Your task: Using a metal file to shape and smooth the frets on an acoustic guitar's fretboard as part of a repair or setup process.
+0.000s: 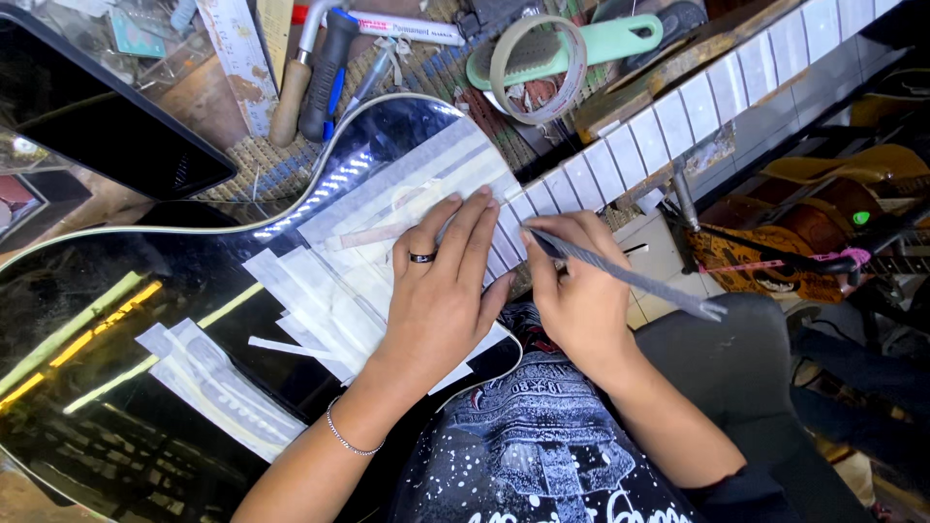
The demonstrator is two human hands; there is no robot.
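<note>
Head view: two hands; left hand (441,291) flat on one guitar (145,320), right hand (576,291) gripping one file (630,278).

Glossy black guitar body (126,387), lying flat on its back across the lap, pale-bound edge curving past the cutaway. Strips of whitish masking tape (387,203) layered over the upper bout near the neck joint, more loose strips lower down. Neck (678,107) running up to the right, fretboard taped over between frets. Slim grey metal file (630,279) (flat, tapering) angled across the last frets, tip at the neck joint.
</note>
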